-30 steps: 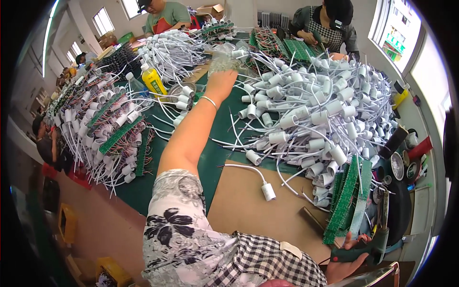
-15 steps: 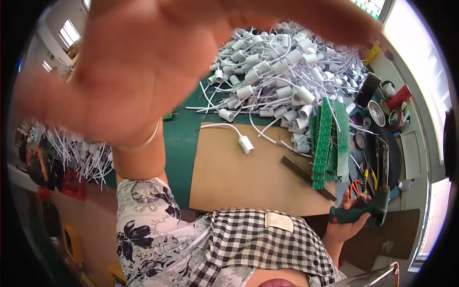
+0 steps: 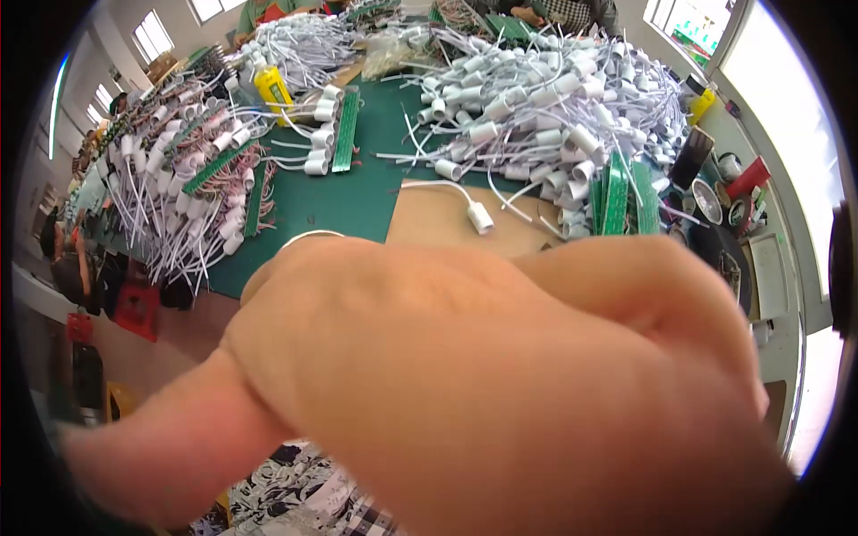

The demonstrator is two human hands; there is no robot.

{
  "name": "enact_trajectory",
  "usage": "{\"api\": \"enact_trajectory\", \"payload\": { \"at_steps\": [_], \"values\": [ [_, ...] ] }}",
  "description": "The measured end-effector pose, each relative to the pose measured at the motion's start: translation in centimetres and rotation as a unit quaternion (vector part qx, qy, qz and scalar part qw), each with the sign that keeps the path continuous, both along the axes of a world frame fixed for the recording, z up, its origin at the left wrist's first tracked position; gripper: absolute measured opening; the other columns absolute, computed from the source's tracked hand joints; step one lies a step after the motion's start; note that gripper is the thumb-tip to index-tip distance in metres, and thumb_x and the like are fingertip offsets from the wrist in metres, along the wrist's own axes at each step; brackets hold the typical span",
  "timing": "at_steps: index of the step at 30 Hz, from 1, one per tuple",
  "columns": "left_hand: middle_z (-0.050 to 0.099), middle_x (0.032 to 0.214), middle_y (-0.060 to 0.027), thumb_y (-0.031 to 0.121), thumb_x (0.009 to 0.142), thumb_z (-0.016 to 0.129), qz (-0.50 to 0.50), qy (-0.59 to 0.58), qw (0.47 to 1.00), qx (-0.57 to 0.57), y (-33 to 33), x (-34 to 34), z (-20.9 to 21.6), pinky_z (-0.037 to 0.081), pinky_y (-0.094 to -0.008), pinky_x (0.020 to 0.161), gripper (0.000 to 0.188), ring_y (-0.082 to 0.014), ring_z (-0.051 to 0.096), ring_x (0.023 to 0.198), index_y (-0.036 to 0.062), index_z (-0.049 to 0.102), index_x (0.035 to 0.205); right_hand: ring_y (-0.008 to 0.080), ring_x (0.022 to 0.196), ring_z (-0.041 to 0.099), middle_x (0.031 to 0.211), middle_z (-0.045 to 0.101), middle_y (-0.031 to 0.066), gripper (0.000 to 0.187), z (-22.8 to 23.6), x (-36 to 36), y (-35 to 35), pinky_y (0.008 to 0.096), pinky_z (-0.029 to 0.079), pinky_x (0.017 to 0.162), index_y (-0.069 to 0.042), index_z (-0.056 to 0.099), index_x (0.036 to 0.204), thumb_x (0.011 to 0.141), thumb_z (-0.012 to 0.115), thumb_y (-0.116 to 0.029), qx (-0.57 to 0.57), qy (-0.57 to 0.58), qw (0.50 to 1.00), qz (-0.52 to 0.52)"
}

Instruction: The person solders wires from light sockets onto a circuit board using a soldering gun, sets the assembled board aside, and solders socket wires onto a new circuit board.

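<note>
My left hand [image 3: 465, 366], a bracelet at its wrist, is raised very close to the camera and fills the lower middle. It is open, with the thumb stretched out at the lower left and no object seen in it; the other fingertips are not clearly shown. Beyond it, a white lamp socket [image 3: 480, 217] with a white cable lies on a brown board [image 3: 420, 214]. Green circuit boards [image 3: 615, 198] stand right of the socket, partly covered by my hand. My right hand is out of sight.
A large heap of white sockets [image 3: 545, 98] covers the back right of the green table [image 3: 375, 116]. More sockets and wired boards [image 3: 179, 179] are piled at left. A yellow bottle [image 3: 272, 85] stands behind. Tape rolls [image 3: 706, 204] sit at right. People [image 3: 572, 13] are across the table.
My left hand has come down across the view, covering the board's near part. My right hand, which held a dark green gun-shaped tool, no longer shows. The view has tilted up.
</note>
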State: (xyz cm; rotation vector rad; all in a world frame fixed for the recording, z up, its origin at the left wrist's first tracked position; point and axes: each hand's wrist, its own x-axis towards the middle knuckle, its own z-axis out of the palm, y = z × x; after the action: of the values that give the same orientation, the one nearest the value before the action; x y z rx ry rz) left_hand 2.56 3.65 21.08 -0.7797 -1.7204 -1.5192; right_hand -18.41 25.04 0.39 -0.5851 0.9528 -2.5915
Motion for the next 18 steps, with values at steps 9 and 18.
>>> {"api": "enact_trajectory", "payload": {
  "at_steps": [9,18],
  "values": [
    [0.06,0.084,-0.0034,0.032,0.094,0.035,0.083,-0.011,0.996,0.012,1.7,1.1,-2.7,0.034,-0.0368,0.09,0.031,-0.0239,0.046,0.103,0.0095,0.047,0.112,0.0111,0.072,0.052,0.114,0.049,0.0047,0.049,-0.7,0.9,0.6,0.0443,0.037,0.099,-0.009,0.039,0.126,0.093,0.043,-0.045,-0.008,-0.007,0.999,0.032],
    [0.059,0.089,-0.0067,0.028,0.091,0.041,0.146,-0.046,0.988,0.008,5.3,-1.4,-5.1,0.037,-0.037,0.087,0.03,-0.0242,0.048,0.1,0.0056,0.05,0.11,0.0116,0.07,0.053,0.113,0.05,0.0043,0.049,-1.1,0.1,0.5,0.0446,0.037,0.098,-0.01,0.04,0.124,0.092,0.045,-0.046,-0.026,0.018,0.999,0.018]
  ]
}}
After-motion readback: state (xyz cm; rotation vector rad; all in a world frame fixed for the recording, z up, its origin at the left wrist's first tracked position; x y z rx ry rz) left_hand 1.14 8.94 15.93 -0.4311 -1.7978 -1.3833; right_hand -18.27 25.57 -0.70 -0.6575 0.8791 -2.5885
